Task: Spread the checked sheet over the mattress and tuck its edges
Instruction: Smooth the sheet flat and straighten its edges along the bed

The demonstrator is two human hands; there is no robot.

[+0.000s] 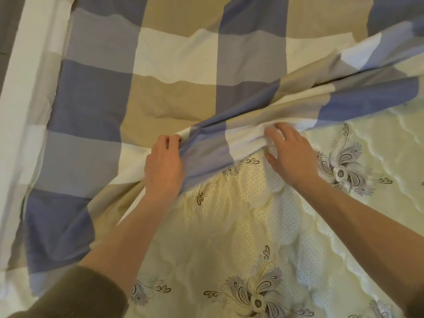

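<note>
The checked sheet (pixel 174 65), in blue, grey, tan and white squares, covers the far and left part of the mattress (pixel 241 237). Its near edge is bunched into a diagonal fold running from the middle to the upper right. My left hand (pixel 164 166) is shut on that bunched edge at the centre. My right hand (pixel 291 152) rests on the white part of the fold with fingers curled into the cloth. The cream quilted mattress with grey flower prints lies bare in the near and right area.
A white strip, perhaps a bed frame or wall edge (pixel 25 65), runs along the left side beyond the sheet. A dark surface (pixel 6 31) shows at the far upper left. My olive sleeve (pixel 80 294) is at the bottom left.
</note>
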